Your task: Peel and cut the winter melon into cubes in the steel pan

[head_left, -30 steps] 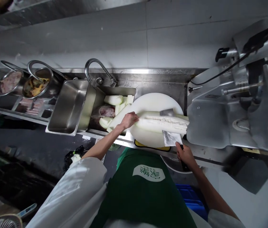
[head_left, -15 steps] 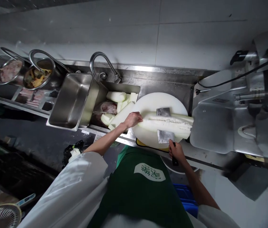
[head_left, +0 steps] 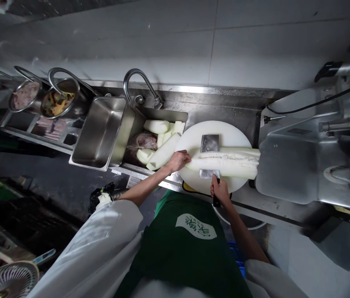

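White, round and smooth-faced, a thick cutting board (head_left: 221, 127) carries the long, pale green-white piece of gourd (head_left: 227, 165), its far edge smooth and its upper side broken by a rough, spongy seam running lengthwise. Beneath or within the gourd passes a broad, rectangular grey steel cleaver (head_left: 209, 143) with a black handle; metal shows on both sides, while the middle is hidden. Right hand (head_left: 221, 190): fingers closed around the handle, at the board's near edge. Left hand (head_left: 178, 160): fingers bent together against the gourd's narrow left end — whether they pinch or merely press cannot be told.

For a sound cut, the blade would best be kept flat and level, drawn evenly along the length, with steady pressure rather than force; the flesh, likely wet and slippery, calls for left fingertips held above the edge's path — never in line with it.

Left of the board, a rectangular stainless-steel sink (head_left: 175, 114) holds smooth, pale green gourd chunks (head_left: 156, 126) and a crinkled, clear plastic bag of pinkish contents (head_left: 147, 141). Beside it stands a deep, straight-walled steel pan (head_left: 97, 128), dully reflective.
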A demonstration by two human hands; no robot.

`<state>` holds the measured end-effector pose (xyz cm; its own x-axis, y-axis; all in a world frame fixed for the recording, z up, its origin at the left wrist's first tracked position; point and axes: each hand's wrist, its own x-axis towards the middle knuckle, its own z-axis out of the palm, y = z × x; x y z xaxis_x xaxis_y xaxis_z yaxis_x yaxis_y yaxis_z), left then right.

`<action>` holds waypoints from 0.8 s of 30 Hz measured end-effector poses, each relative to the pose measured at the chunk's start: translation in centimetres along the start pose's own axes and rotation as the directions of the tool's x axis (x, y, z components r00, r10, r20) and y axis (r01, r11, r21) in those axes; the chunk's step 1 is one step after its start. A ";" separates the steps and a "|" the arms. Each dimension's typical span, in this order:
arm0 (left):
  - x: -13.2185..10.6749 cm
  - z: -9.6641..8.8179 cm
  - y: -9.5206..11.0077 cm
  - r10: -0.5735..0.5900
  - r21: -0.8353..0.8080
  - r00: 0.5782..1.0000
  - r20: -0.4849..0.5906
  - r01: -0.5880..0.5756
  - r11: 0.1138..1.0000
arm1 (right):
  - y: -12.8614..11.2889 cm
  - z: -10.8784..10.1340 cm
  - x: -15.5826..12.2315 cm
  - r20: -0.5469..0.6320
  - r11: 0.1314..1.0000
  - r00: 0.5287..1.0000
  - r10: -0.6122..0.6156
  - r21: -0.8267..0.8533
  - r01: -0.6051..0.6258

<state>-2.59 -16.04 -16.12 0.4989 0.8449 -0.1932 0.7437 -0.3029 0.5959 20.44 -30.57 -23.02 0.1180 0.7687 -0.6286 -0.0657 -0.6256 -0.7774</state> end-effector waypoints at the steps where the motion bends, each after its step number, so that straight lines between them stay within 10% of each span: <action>1: 0.0 0.0 0.0 0.004 -0.004 1.000 -0.001 -0.004 1.000 | -0.1 -0.1 0.0 0.000 1.000 1.000 -0.005 -0.006 0.005; 11: -1.1 1.5 -0.1 -0.048 -0.098 0.992 -0.117 0.037 0.995 | -1.2 -3.4 0.6 0.085 0.985 0.996 -0.006 -0.170 0.021; 24: 0.2 0.3 0.0 0.021 0.061 0.998 -0.066 -0.017 0.998 | 1.0 1.1 0.5 -0.019 1.000 0.999 -0.027 -0.006 0.027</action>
<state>-2.39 -16.01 -16.38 0.4844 0.8653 -0.1287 0.7606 -0.3439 0.5506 19.38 -30.70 -24.11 0.1383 0.7828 -0.6067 -0.0565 -0.6054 -0.7939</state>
